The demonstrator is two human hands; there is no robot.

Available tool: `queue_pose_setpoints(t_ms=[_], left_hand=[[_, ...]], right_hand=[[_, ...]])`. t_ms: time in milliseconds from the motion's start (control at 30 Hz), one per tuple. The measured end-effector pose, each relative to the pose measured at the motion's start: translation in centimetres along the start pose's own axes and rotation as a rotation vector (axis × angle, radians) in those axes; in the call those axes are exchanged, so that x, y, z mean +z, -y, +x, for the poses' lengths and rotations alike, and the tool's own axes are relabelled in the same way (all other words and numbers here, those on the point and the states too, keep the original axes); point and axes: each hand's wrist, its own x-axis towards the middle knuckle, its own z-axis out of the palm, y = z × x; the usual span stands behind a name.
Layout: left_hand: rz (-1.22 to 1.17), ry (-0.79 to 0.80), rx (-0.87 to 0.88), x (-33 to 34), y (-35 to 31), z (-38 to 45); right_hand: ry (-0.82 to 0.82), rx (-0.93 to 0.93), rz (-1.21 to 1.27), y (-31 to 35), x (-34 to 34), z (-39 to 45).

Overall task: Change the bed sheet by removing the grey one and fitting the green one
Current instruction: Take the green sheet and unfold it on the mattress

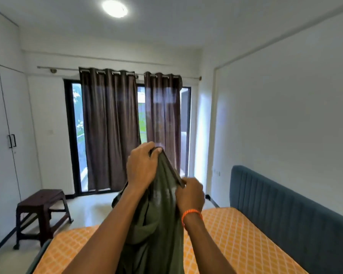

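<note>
Currently held: the green sheet [156, 218] is lifted above the bare orange mattress [236, 240].
Left hand [141, 167]: fingers are closed on a raised hem corner.
Right hand [190, 194]: the hem is pinched lower down.
Handling: judged light, soft, limp; best gripped at corners.
Grey sheet: not seen.

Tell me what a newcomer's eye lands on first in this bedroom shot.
First, the green sheet, held up at centre: the left hand grips its top edge and the right hand pinches the edge lower down. Beneath it lies the bare orange mattress, with a blue headboard at right. Behind, brown curtains hang over the window.
</note>
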Motion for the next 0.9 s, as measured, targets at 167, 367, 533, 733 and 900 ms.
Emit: queue_pose_setpoints(t_ms=[167, 367, 533, 733, 900], left_hand=[[0.041, -0.058, -0.198, 1.9, 2.5, -4.0], [0.073, -0.067, -0.343, 3.9, 3.5, -8.6], [0.094, -0.021, -0.458, 5.6, 4.6, -13.1], [0.140, -0.047, -0.551, 6.9, 4.5, -16.8], [0.172, -0.113, -0.633, 7.0, 5.4, -17.4]], right_hand=[[-0.003, 0.328, -0.099, -13.7, 2.0, -8.2], [-0.168, 0.510, -0.102, -20.3, -0.2, -16.6], [-0.155, 0.697, -0.074, -24.0, -1.9, -19.8], [-0.141, 1.067, -0.021, -28.6, -3.3, -22.8], [-0.276, 1.332, 0.105, -30.3, -5.3, -25.6]])
